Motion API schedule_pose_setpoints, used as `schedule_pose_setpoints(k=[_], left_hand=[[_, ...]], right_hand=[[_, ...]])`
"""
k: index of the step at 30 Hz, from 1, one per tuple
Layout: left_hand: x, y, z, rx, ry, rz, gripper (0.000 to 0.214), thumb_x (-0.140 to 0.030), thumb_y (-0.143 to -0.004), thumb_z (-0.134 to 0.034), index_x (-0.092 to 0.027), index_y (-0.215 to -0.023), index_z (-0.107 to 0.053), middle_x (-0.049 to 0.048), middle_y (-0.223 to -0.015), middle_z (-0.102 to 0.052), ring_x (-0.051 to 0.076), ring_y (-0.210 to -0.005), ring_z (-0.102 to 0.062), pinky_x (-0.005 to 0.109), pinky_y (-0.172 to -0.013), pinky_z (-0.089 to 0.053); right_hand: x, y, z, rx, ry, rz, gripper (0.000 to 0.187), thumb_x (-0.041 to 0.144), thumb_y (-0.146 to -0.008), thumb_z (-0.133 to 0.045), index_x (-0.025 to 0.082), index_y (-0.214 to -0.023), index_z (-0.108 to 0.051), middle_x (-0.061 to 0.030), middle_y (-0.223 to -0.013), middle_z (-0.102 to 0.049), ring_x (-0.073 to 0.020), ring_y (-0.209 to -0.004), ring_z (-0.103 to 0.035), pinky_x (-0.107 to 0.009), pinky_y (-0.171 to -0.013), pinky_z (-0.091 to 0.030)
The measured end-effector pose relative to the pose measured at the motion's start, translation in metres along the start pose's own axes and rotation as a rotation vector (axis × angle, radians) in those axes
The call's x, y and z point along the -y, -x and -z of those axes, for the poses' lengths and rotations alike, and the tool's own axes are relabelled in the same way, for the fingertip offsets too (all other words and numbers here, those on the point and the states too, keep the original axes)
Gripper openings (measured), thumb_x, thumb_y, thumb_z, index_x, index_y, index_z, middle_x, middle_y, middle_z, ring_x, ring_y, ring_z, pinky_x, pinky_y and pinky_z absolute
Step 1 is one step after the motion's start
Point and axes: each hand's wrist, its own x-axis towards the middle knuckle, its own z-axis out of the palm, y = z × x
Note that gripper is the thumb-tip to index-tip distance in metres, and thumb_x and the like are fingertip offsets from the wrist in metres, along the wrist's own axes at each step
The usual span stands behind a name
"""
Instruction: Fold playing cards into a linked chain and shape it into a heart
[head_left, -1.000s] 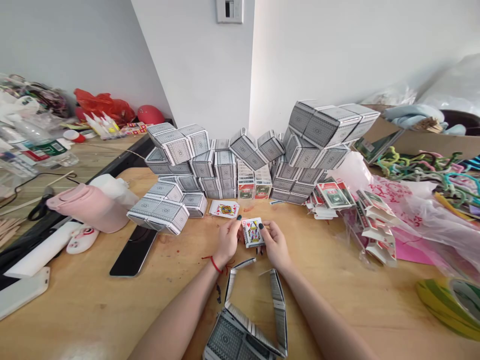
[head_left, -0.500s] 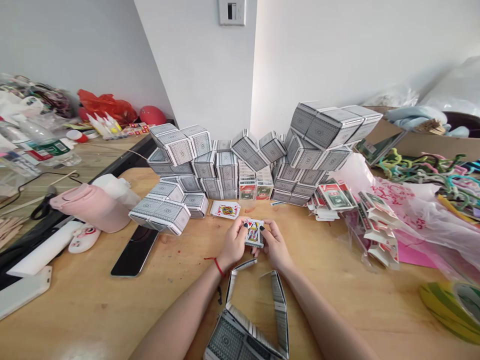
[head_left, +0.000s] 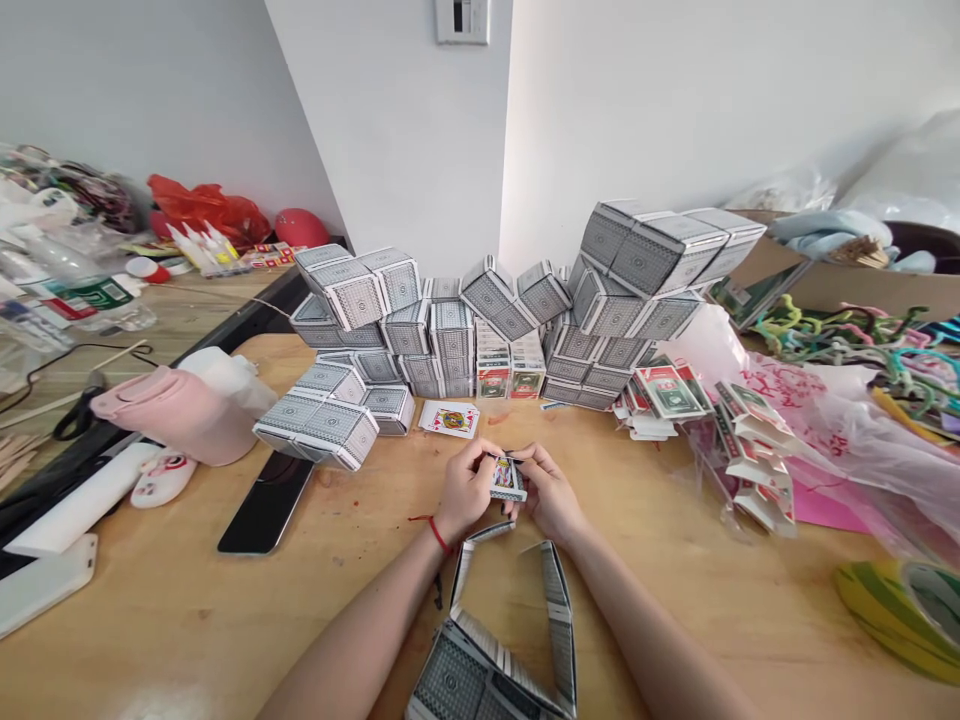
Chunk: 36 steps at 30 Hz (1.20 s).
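My left hand and my right hand both pinch a small stack of playing cards just above the wooden table, a face card on top. The fingers of both hands curl over the stack's far edge. A single face-up card lies on the table just beyond my left hand. Near the front edge, between my forearms, sits a folded structure of grey-backed cards.
Stacked grey-patterned card blocks line the wall behind. Opened card packs and plastic bags lie to the right. A black phone, a pink bottle and a white case sit left.
Both hands have closed in on the card stack, fingers folding over its top edge, and the face card has tipped flatter and shows less.
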Motion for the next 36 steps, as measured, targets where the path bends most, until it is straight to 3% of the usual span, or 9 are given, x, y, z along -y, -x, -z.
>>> schedule_pose_setpoints(k=[6,10,16,20,24,28,32,36], left_hand=[[-0.003,0.002,0.000,0.147,0.227,0.108,0.016,-0.034,-0.076,-0.045,-0.018,-0.077,-0.044,-0.0064,-0.051,-0.043,0.007,-0.038,-0.043,0.019,-0.039,-0.033],[-0.005,0.002,0.004,0.052,0.113,0.051,0.019,-0.034,-0.075,-0.049,-0.016,-0.069,-0.047,-0.0043,-0.054,-0.045,0.007,-0.046,-0.044,0.019,-0.045,-0.034],[-0.007,0.002,0.011,0.124,0.037,-0.007,0.016,-0.030,-0.076,-0.049,-0.016,-0.069,-0.051,-0.0024,-0.058,-0.048,0.008,-0.050,-0.043,0.020,-0.048,-0.034],[-0.007,0.001,0.010,0.069,-0.038,-0.029,0.015,-0.030,-0.073,-0.053,-0.016,-0.075,-0.057,0.0007,-0.066,-0.055,0.011,-0.059,-0.049,0.022,-0.056,-0.039],[-0.003,-0.004,0.010,-0.038,-0.024,0.071,0.019,-0.031,-0.068,-0.058,-0.016,-0.081,-0.060,0.0029,-0.074,-0.060,0.014,-0.067,-0.054,0.024,-0.061,-0.042],[-0.001,-0.007,0.009,-0.037,0.059,0.144,0.022,-0.031,-0.067,-0.059,-0.015,-0.083,-0.063,0.0045,-0.078,-0.062,0.015,-0.069,-0.056,0.025,-0.062,-0.043],[-0.002,-0.005,0.003,-0.024,0.163,0.120,0.020,-0.029,-0.071,-0.055,-0.016,-0.086,-0.060,0.0037,-0.081,-0.061,0.015,-0.075,-0.056,0.025,-0.067,-0.043],[0.000,-0.003,-0.003,-0.052,0.061,0.097,0.019,-0.029,-0.069,-0.059,-0.016,-0.083,-0.057,0.0023,-0.080,-0.060,0.014,-0.075,-0.055,0.024,-0.069,-0.042]], right_hand=[[0.001,0.000,0.004,0.102,-0.081,-0.073,0.021,0.033,-0.071,-0.052,0.024,-0.083,-0.038,0.0044,-0.060,-0.059,-0.0135,-0.040,-0.057,-0.022,-0.033,-0.042],[0.002,0.000,0.005,0.177,-0.134,-0.142,0.022,0.039,-0.076,-0.044,0.023,-0.090,-0.039,0.0002,-0.068,-0.062,-0.0156,-0.049,-0.062,-0.025,-0.039,-0.047],[-0.001,0.000,0.007,0.215,-0.098,-0.197,0.025,0.039,-0.079,-0.049,0.021,-0.093,-0.039,-0.0016,-0.070,-0.063,-0.0160,-0.052,-0.064,-0.025,-0.043,-0.050],[0.002,0.001,0.014,0.299,-0.093,-0.242,0.023,0.036,-0.080,-0.050,0.020,-0.091,-0.038,-0.0031,-0.074,-0.064,-0.0171,-0.060,-0.065,-0.029,-0.051,-0.052],[0.004,0.001,0.015,0.288,-0.116,-0.190,0.021,0.034,-0.080,-0.052,0.021,-0.085,-0.037,-0.0018,-0.075,-0.063,-0.0172,-0.065,-0.066,-0.032,-0.055,-0.053],[0.001,0.001,0.007,0.224,-0.109,-0.073,0.022,0.036,-0.078,-0.054,0.021,-0.080,-0.037,0.0004,-0.075,-0.062,-0.0166,-0.067,-0.065,-0.035,-0.059,-0.053],[-0.004,0.000,0.002,0.184,-0.081,0.033,0.025,0.039,-0.074,-0.057,0.021,-0.081,-0.042,0.0008,-0.077,-0.061,-0.0150,-0.070,-0.063,-0.036,-0.064,-0.052],[-0.006,-0.001,0.002,0.217,-0.056,0.020,0.025,0.040,-0.074,-0.057,0.018,-0.085,-0.048,-0.0010,-0.078,-0.061,-0.0152,-0.073,-0.062,-0.034,-0.065,-0.053]])
